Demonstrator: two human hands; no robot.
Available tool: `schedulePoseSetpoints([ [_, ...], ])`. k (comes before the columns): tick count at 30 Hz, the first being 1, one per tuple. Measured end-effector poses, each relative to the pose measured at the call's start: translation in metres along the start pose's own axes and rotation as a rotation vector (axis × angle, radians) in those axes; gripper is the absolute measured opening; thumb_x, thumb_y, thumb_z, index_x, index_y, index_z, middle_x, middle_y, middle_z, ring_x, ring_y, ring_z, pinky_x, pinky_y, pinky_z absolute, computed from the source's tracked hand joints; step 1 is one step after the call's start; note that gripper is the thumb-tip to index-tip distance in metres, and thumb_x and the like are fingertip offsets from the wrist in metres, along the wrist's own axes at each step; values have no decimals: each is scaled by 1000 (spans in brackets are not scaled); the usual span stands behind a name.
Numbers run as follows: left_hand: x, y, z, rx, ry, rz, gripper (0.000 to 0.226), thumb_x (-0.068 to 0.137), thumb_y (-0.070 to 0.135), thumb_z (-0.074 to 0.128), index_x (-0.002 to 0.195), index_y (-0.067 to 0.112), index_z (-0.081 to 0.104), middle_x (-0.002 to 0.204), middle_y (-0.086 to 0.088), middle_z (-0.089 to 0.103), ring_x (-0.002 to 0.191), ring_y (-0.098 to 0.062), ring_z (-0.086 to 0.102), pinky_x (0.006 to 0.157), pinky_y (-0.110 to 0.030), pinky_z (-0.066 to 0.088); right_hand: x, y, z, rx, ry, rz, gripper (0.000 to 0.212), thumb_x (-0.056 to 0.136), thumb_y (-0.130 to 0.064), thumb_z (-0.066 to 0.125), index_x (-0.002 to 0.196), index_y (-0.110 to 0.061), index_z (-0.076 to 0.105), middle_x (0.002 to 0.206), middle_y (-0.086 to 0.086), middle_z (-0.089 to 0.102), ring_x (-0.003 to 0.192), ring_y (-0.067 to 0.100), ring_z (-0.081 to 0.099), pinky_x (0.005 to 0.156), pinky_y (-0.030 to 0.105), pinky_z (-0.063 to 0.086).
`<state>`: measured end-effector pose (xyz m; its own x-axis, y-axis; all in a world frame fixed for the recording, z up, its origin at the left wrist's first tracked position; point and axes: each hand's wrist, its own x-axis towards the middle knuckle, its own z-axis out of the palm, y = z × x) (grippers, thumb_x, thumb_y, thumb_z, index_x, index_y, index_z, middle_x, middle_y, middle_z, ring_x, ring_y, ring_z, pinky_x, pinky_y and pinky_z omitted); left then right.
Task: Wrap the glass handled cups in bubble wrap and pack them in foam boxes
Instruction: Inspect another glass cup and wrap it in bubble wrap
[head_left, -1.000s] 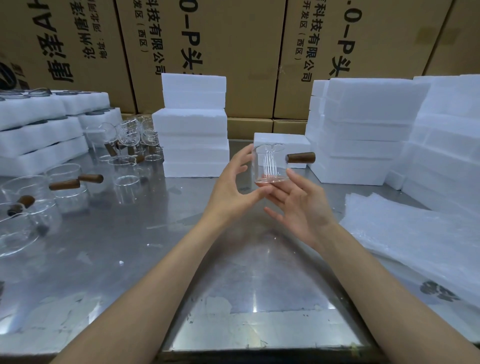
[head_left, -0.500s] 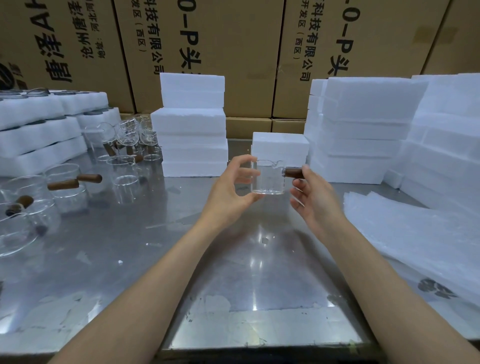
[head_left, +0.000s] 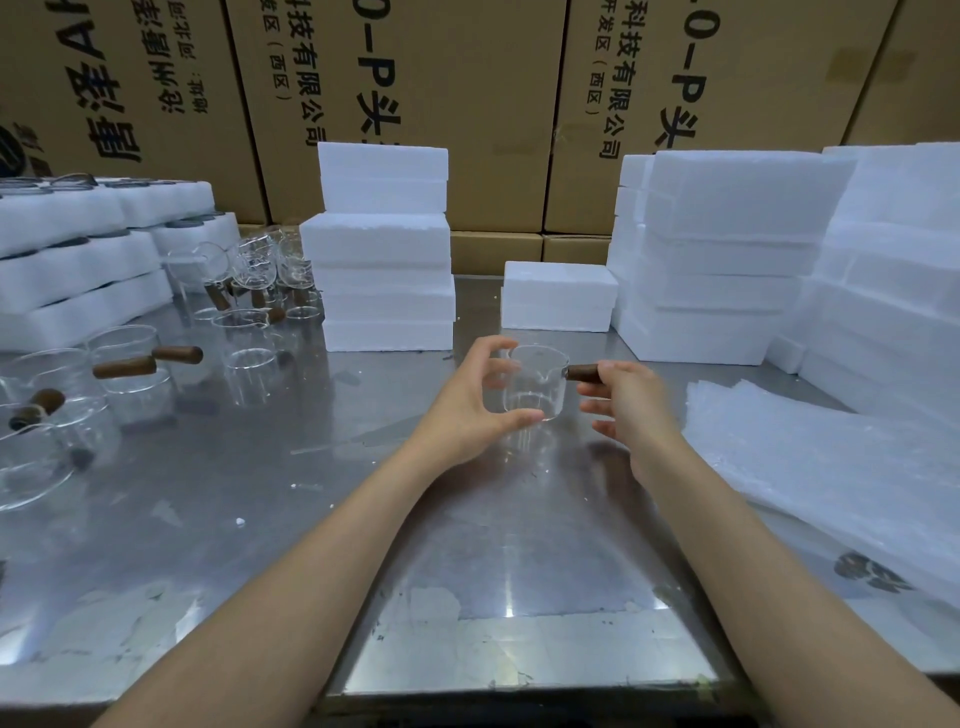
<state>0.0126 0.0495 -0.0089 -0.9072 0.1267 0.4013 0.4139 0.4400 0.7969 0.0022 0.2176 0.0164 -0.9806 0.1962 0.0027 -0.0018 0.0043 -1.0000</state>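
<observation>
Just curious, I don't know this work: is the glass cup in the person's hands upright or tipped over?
Upright. The glass cup has its rim on top and its wooden handle sticking out sideways.

— Surface condition?
— Steel worktop (head_left: 322, 519), scuffed, white crumbs scattered.
— Load?
— Glass cups (head_left: 130, 374) with wooden handles at left; foam boxes (head_left: 387, 291) stacked at left, centre and right; bubble wrap sheets (head_left: 831, 478) lying flat along the right edge.

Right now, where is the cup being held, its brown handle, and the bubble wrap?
glass cup (head_left: 535, 384), head view, on its clear side wall.
wooden handle (head_left: 583, 372), head view, on the brown stub showing.
bubble wrap (head_left: 831, 467), head view, on the top sheet.
</observation>
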Motion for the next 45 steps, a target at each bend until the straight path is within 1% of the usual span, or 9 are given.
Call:
schedulePoseSetpoints([
  [8,1,-6,6,75,-65,-43,74,77,19,80,136,24,36,125,3,54,103,-2,53,71,6,36,11,9,0,-336,-13,21,33,98,-19,35,110,-9,63,76,0,61,54,16,51,49,26,42],
  [12,2,-7,4,92,-77,-54,75,78,25,79,138,26,34,125,8,51,103,0,50,69,6,36,8,10,-5,-634,76,-112,19,94,-21,39,104,-12,53,96,7,64,91,32,60,80,37,48],
  [16,0,-7,3,67,-75,-49,81,74,37,80,139,30,33,124,14,47,113,-1,48,72,4,37,4,6,-19,-982,439,-323,34,83,-10,46,117,-7,50,112,17,57,105,37,49,76,37,35],
  [19,0,-7,2,55,-60,-55,85,71,45,81,139,34,32,125,17,47,119,-1,47,86,-10,36,8,6,-31,-1138,455,-98,44,86,-18,51,125,-3,41,133,21,38,121,40,32,96,42,32],
  [22,1,-8,2,58,-60,-66,87,68,49,80,139,35,32,126,17,47,121,-2,46,93,-19,35,8,7,-32,-1165,262,83,55,92,-27,49,137,-4,28,142,18,24,125,40,27,100,40,31],
  [27,0,-8,1,72,-70,-69,88,68,52,79,140,35,31,125,18,45,120,-1,44,92,-20,34,9,10,-25,-1016,184,-166,46,90,-5,45,134,-2,33,139,19,31,119,38,39,80,38,37],
  [34,0,-8,1,80,-79,-71,86,70,50,78,140,35,31,130,15,47,123,-4,46,94,-20,35,9,9,-34,-1213,292,-38,34,89,-22,51,118,-4,46,128,17,44,118,35,37,91,37,36],
  [41,-1,-5,1,76,-97,-81,88,69,51,77,141,33,30,133,13,49,122,-5,47,93,-18,36,12,7,-42,-1164,338,-52,17,90,-4,43,103,-5,54,116,15,53,110,32,44,75,33,34],
  [45,-2,-2,0,74,-114,-85,92,65,57,76,141,36,30,132,15,47,122,-2,45,88,-12,34,10,0,-43,-1047,528,-239,17,87,3,41,81,-5,55,97,16,57,87,29,41,65,35,34],
])
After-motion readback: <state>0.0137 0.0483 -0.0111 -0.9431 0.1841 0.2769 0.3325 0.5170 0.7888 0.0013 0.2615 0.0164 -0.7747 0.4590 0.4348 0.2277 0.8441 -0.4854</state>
